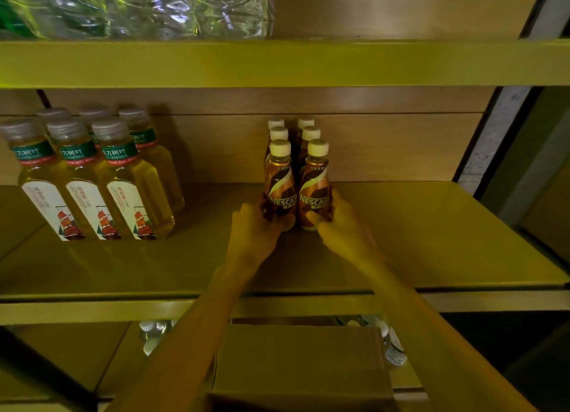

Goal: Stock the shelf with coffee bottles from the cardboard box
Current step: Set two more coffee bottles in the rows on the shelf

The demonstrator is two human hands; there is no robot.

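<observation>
**Both hands gripping the front pair of coffee bottles on the middle shelf**

A wood-backed store shelving unit is filling the view, and its middle shelf (431, 242) is carrying the work. Six Nescafé coffee bottles (297, 152) are standing upright on it in two touching columns of three, running back toward the rear panel, all with cream caps. The left hand (254, 226) is wrapping around the lower body of the front left coffee bottle (280, 192), thumb across the label. The right hand (340, 223) is curling around the front right coffee bottle (314, 195) in the same way, fingers pressing its base. Both bottles are resting on the shelf, side by side and touching.

Well apart to the left on the same shelf, a cluster of oolong tea bottles (92, 183) with grey caps is standing in rows. On the shelf above, large clear water bottles (138, 7) are lying wrapped in plastic. Below, between the forearms, the cardboard box (302, 359) is sitting with its flap facing the camera, and small white-capped bottles (393, 347) are showing beside it.
</observation>
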